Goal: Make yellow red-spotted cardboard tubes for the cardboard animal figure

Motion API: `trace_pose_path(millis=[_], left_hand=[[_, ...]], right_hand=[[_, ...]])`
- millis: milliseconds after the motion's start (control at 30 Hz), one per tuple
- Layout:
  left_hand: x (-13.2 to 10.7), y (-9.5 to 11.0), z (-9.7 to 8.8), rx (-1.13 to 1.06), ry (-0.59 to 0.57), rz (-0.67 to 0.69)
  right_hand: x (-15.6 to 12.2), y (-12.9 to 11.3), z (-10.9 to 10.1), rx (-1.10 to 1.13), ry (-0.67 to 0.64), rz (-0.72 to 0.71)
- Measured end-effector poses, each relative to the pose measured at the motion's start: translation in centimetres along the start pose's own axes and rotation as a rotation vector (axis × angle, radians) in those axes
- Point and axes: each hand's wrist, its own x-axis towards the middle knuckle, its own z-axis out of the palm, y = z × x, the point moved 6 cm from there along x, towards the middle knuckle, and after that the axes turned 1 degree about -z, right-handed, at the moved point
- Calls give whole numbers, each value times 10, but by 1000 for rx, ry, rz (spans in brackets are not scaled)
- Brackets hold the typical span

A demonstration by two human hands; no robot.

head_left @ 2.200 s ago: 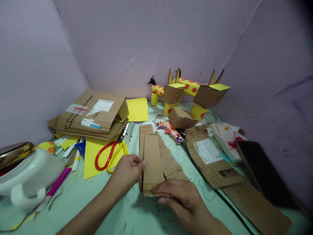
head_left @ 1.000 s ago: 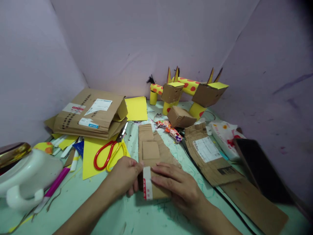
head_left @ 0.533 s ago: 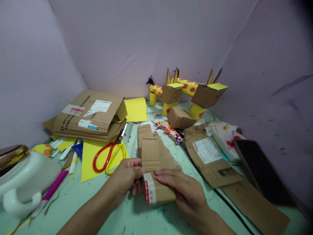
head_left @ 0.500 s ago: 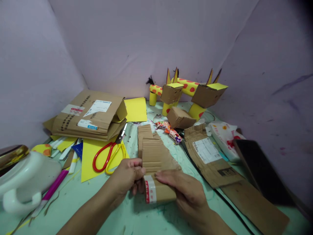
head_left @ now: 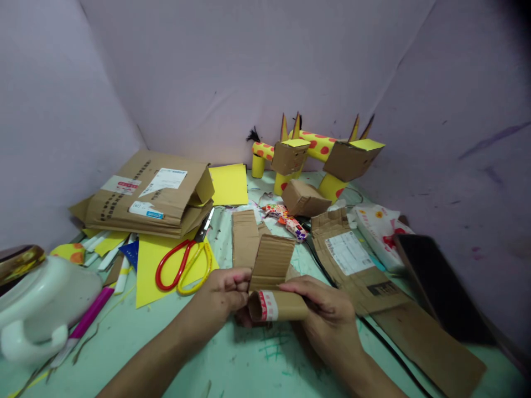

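Cardboard strip [head_left: 271,260] (one), scissors [head_left: 198,242] (one pair)

Both hands, left hand [head_left: 222,290] and right hand [head_left: 327,309], are curling a taped cardboard strip [head_left: 274,279] above the green table [head_left: 232,365], beside red-and-yellow scissors [head_left: 182,265].

the flat cardboard strip [head_left: 271,276] is now lifted and curled into a roll.

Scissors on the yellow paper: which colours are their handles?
The scissors have one red handle and one yellow; head view.
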Motion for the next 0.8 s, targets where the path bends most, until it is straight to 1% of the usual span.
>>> trace_pose_path(millis=[67,133,233,300,367,467,600,633,667,700,767,800], left_hand=[[-2,4,1,-65,-31,22],[-5,8,0,-24,-11,56],[-9,12,0,60,11,82],[-11,11,4,48,-24,78],[-11,11,9,33,-27,77],[-10,12,10,55,53,114],[-10,18,7,137,132,237],[-10,19,6,152,142,262],[-10,19,4,160,156,279],[-11,19,2,157,173,289],[-11,18,-1,143,194,290],[-10,18,-1,141,193,285]], right_hand=[[0,-5,-2,-22,7,-79],[0,-8,-4,-46,13,-129],[0,-8,-3,-74,-2,-143],[0,-8,-2,-85,-17,-139],[-1,-10,-1,-91,-30,-161],[-1,-16,0,-145,-56,-222],[-2,-20,1,-199,-56,-269],[-2,-19,0,-175,-38,-247],[-1,-16,-1,-134,1,-192],[-1,-11,-3,-74,53,-101],[0,4,-3,92,124,166],[0,11,1,191,117,308]])
